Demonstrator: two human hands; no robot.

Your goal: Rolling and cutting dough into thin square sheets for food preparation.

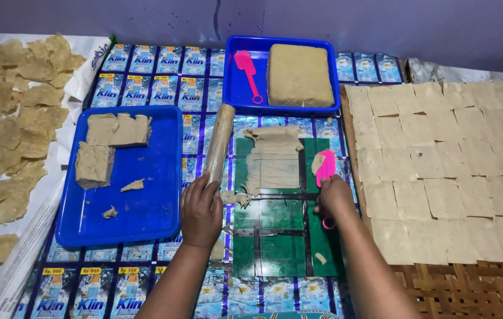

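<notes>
My left hand (201,208) grips the near end of a dough-coated rolling pin (219,142) that lies pointing away from me. My right hand (335,198) holds a pink plastic scraper (326,167), blade up, with a bit of dough on it. Between the hands lies a green cutting mat (275,236) with black tape lines. A thin rolled sheet of beige dough (274,159) rests on the mat's far half, just left of the scraper. Small dough scraps lie on the mat.
A blue tray (151,195) with dough chunks (109,145) sits to the left. Another blue tray (236,88) at the back holds a dough block (298,74) and a second pink scraper (246,71). Cut dough squares (446,165) cover a woven mat on the right; irregular pieces (9,118) lie far left.
</notes>
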